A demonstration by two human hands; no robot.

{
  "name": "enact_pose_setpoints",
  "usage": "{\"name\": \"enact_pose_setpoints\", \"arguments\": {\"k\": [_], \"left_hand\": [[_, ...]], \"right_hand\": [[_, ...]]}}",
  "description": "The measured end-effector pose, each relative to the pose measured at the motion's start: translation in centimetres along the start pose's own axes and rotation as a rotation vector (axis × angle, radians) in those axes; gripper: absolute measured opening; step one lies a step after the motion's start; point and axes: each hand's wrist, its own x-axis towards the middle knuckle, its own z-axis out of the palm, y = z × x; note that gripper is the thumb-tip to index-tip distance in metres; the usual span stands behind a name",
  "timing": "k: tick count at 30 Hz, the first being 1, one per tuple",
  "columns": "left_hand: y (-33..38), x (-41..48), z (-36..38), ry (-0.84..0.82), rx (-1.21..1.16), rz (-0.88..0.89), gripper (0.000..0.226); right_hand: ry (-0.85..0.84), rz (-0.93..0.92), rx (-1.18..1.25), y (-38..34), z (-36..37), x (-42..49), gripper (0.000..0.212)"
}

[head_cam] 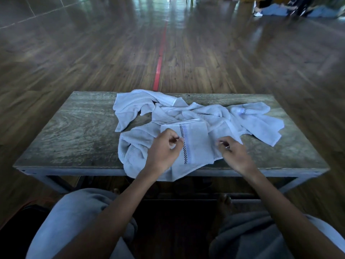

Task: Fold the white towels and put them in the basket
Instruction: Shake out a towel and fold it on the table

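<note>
A low wooden table (74, 128) stands just beyond the seated person's knees (78, 212). A heap of crumpled white towels (134, 107) spreads from its far middle to its right side, so tangled that they cannot be counted. Nearest lies a partly folded towel (196, 143) with a dark checked stripe, and cloth at its left spills over the near edge.

The left hand (164, 148) hovers at this towel's left side with its fingers curled in toward the thumb. The right hand (235, 156) is at the towel's right edge, its fingertips bent down. Blur hides whether either hand pinches cloth or merely touches it.

A red line (158, 68) runs away across the plank floor (93, 53). Smeared, cut-off shapes (276, 10) lie at the far right.
</note>
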Motion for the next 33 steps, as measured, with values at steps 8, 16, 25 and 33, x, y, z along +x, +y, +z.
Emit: {"name": "enact_pose_setpoints", "arguments": {"k": [8, 16, 25, 33], "left_hand": [[-2.1, 0.8, 3.4, -0.290, 0.736, 0.334, 0.069], [-3.6, 0.8, 3.8, -0.378, 0.810, 0.292, 0.069], [-3.5, 0.8, 4.1, -0.344, 0.839, 0.272, 0.066], [-2.8, 1.2, 2.9, -0.419, 0.774, 0.192, 0.063]], "right_hand": [[-0.066, -0.024, -0.022, 1.0, 2.0, -1.2, 0.018], [-0.224, 0.108, 0.295, -0.3, 2.9, -0.1, 0.018], [-0.289, 0.123, 0.107, 1.0, 2.5, 0.9, 0.028], [-0.216, 0.085, -0.186, 1.1, 1.1, 1.4, 0.048]]}}
